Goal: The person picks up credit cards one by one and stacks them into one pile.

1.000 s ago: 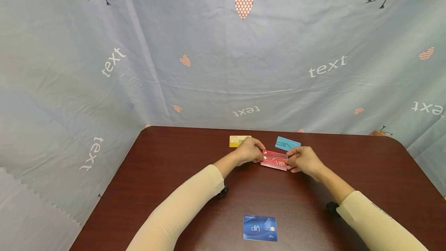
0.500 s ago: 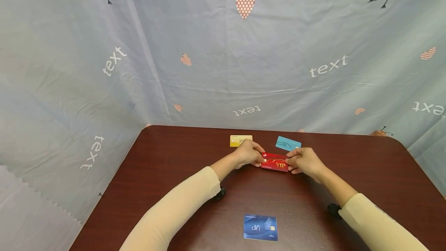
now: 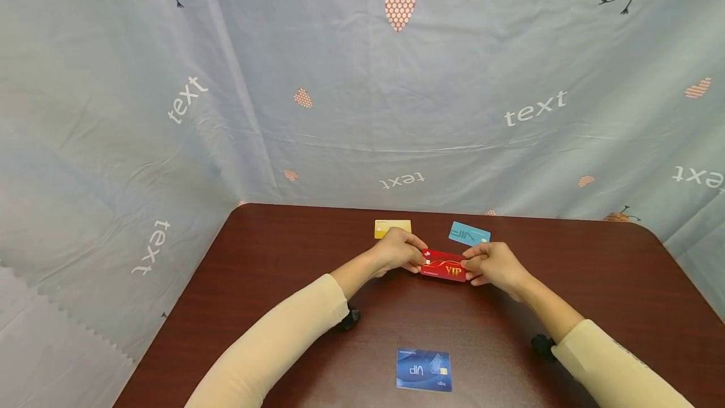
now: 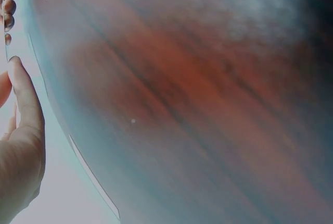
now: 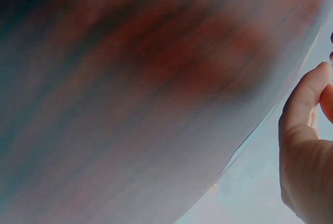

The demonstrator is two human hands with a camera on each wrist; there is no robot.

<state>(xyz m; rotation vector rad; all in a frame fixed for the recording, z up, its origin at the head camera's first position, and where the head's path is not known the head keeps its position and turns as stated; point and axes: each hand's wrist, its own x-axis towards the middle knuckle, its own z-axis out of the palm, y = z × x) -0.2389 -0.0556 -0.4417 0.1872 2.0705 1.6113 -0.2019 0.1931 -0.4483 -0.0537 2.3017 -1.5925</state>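
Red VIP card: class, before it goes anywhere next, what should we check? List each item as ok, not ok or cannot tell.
1. Grip of the left hand on the red VIP card: ok, at its left end.
2. Grip of the right hand: ok, at the opposite end.
3. Lettering upright in the head view: ok.
4. Right hand not touching the teal card: cannot tell.
5. Yellow card fully visible: not ok, left hand partly covers it.
6. Blue card apart from both hands: ok.

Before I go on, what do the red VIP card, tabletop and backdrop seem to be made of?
Red VIP card: probably smooth plastic; it is thin and looks stiff, held flat at both ends.
Tabletop: wood or wood-look laminate, reddish-brown with a soft sheen and faint grain.
Backdrop: likely thin printed fabric, matte, creased where it hangs; possibly plastic sheeting.
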